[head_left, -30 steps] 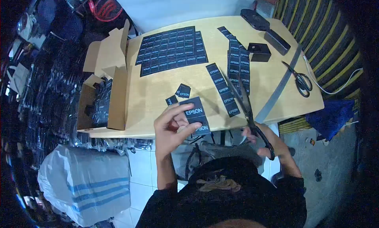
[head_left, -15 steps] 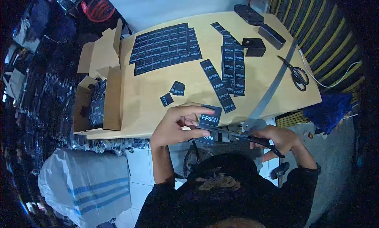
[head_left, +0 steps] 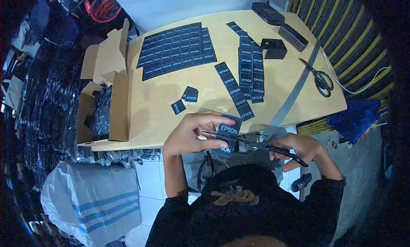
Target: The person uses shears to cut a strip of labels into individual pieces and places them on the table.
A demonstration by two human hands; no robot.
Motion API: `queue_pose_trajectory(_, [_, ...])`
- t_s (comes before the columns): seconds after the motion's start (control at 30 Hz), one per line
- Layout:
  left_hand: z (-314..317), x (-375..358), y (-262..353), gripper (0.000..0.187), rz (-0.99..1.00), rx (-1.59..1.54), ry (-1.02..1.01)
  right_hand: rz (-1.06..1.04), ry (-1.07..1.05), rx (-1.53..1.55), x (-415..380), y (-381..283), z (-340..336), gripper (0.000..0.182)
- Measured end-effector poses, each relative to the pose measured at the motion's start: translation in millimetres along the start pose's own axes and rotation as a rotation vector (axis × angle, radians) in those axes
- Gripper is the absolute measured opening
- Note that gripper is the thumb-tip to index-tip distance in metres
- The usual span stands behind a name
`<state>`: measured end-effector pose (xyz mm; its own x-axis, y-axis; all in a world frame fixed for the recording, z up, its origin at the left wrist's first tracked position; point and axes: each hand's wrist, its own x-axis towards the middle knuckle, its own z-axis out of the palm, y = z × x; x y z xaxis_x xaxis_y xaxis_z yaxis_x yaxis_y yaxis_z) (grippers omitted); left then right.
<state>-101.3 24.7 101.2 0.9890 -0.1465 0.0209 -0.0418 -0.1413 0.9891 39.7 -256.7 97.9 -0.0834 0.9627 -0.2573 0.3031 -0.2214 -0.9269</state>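
My left hand (head_left: 184, 133) pinches a short strip of black EPSON labels (head_left: 229, 129) between thumb and fingers, just off the table's front edge. My right hand (head_left: 301, 148) is wrapped round the handles of a pair of scissors (head_left: 249, 141). Their blades lie across the strip between two printed labels, the tip reaching toward my left palm. How far the cut runs is hard to see. Several loose cut labels (head_left: 178, 106) lie on the table beyond my left hand. A longer strip of labels (head_left: 234, 91) lies just past the held piece.
Uncut label sheets (head_left: 177, 50) and more strips (head_left: 252, 69) cover parts of the table (head_left: 158, 114). An open cardboard box (head_left: 119, 114) holding dark pieces stands at left. At right are a long metal ruler (head_left: 294, 91), black-handled scissors (head_left: 323, 82) and a black block (head_left: 274, 48).
The scissor blades have moved left across the strip, and their tip now shows beyond its left edge near my left fingers. Both hands keep their grip.
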Motion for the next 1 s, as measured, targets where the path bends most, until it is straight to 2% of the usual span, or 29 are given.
queue_pose_trajectory(0.47, [0, 3, -7, 0.047, 0.042, 0.009, 0.006, -0.015, -0.028, -0.034, 2, 8, 0, 0.042])
queue_pose_trajectory(0.73, [-2, 3, 4, 0.048, -0.016, -0.015, -0.023, -0.041, 0.082, 0.005, -2, 6, 5, 0.038])
queue_pose_trajectory(0.87, [-4, 3, 0, 0.048, 0.049, 0.011, -0.050, -0.065, 0.088, 0.036, -1, 12, 7, 0.036])
queue_pose_trajectory(1.0, [-1, 3, 3, 0.047, 0.026, -0.017, -0.017, -0.094, 0.108, -0.013, -1, 13, 7, 0.032])
